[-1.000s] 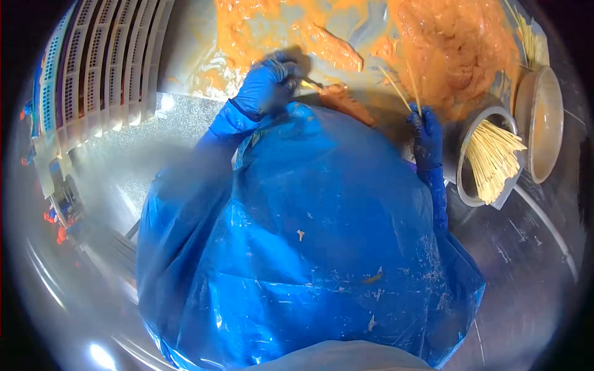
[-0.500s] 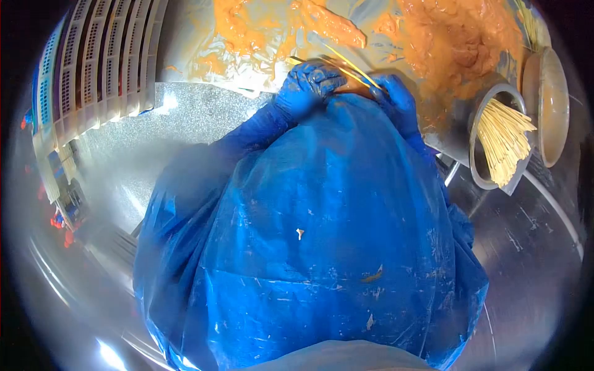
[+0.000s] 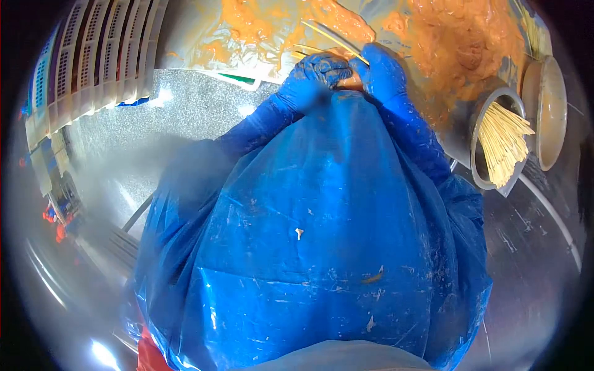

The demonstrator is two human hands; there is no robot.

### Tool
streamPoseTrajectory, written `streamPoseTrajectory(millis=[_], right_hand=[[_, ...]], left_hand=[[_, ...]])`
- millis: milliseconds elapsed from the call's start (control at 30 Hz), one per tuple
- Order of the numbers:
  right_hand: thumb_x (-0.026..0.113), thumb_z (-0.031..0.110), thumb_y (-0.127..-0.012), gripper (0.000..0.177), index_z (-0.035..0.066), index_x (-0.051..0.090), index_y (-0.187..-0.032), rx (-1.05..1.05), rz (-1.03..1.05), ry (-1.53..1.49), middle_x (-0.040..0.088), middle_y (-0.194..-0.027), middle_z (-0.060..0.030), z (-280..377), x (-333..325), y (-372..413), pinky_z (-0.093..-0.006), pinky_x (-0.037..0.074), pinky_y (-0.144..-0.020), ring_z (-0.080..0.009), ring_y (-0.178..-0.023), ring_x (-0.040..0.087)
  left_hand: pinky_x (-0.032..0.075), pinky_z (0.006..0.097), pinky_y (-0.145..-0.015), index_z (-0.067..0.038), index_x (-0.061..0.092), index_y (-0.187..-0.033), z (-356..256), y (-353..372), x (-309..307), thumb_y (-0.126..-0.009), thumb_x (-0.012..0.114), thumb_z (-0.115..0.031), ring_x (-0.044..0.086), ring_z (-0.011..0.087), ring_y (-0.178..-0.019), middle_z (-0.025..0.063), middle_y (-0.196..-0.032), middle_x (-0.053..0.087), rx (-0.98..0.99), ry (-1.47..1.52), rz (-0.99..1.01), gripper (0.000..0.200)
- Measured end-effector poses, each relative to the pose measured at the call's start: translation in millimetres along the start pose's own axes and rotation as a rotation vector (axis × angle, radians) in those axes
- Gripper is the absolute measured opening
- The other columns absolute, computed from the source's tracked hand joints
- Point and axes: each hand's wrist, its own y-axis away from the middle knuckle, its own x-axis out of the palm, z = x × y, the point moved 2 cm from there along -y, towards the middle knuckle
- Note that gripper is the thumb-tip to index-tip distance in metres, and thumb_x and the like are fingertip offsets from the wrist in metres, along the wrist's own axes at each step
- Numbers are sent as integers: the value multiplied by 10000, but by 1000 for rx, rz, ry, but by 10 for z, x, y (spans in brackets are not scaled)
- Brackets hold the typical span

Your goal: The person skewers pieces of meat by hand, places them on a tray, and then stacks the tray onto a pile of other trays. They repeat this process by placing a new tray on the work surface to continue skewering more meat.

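Observation:
Both hands wear blue gloves and are close together at the near edge of the work table, above my apron. My left hand (image 3: 312, 79) is wrapped around a piece of orange marinated meat (image 3: 351, 80), which shows between the two hands. A thin wooden stick (image 3: 307, 47) juts out above the left knuckles; its other end is hidden. My right hand (image 3: 385, 73) is closed on a wooden skewer (image 3: 334, 41) that slants up and left across the meat. Whether the skewer's lower end enters the meat is hidden by the fingers.
Orange marinated meat (image 3: 464, 46) lies heaped at the right, with more (image 3: 253, 21) at upper left. A metal container (image 3: 473, 148) of bamboo skewers (image 3: 502, 142) tilts at right, beside a round bowl (image 3: 552, 114). Stacked plastic crates (image 3: 102, 55) stand left.
My right hand has moved up and to the left, closer to my left hand, and its skewer has shifted up and left. My left hand stays almost in place.

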Motion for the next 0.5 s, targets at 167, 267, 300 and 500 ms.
streamPoseTrajectory(millis=[167,267,300,500], right_hand=[[695,250,-805,274,5,575,-837,62,38,-60,609,-841,-225,-93,-91,79,-489,460,-711,-428,-802,592],[693,250,-811,265,14,579,-849,30,-9,36,608,-843,-227,2,-71,7,-489,461,-711,-428,-801,594],[683,281,-821,289,20,563,-850,30,-8,59,605,-859,-230,8,-35,-35,-493,458,-705,-439,-810,585],[676,282,-833,273,30,576,-860,56,-19,84,605,-820,-216,-129,-152,89,-490,459,-687,-425,-771,592]], left_hand=[[406,386,-1032,-172,632,-1157,-14,2,-14,-785,589,-125,530,255,-1181,61,-1227,592,-9,5,19,378],[409,382,-1030,-170,630,-1167,-4,-32,-17,-786,585,-128,529,253,-1183,65,-1233,590,-36,41,45,386],[409,382,-1030,-170,630,-1167,-1,-40,-34,-786,585,-128,529,253,-1183,65,-1233,590,-35,40,46,386],[381,378,-1057,-162,629,-1174,-9,-41,-44,-811,557,-129,522,257,-1190,74,-1256,579,-28,7,44,372]])
